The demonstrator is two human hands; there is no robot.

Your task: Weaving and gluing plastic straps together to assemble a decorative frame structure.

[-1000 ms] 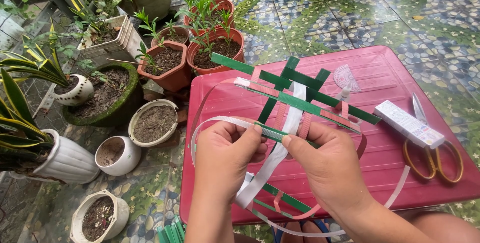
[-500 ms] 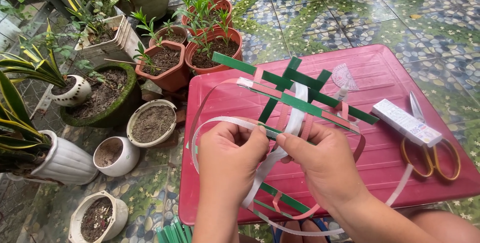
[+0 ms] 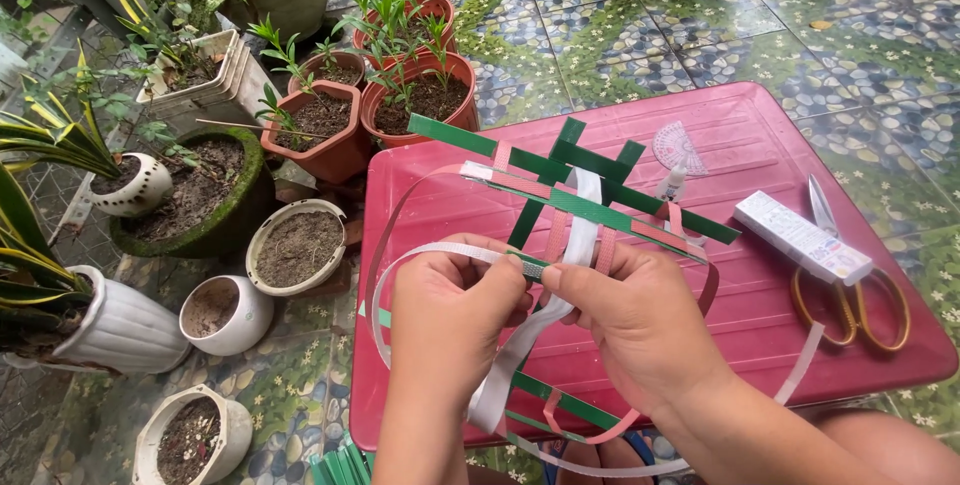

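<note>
Both my left hand [image 3: 455, 310] and right hand [image 3: 630, 320] pinch the woven plastic strips [image 3: 570, 210] tight, which should keep crossings flat and snug.

Single head-mounted view, close range, facing steeply down and forward: hands near centre, red lid [image 3: 760, 315] filling the middle and right, potted plants [image 3: 300, 125] at far left.

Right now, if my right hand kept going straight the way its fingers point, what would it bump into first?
The right hand points left toward the left hand, so it would most likely meet those fingertips first, at the green strip both pinch. Depth is unclear.
</note>
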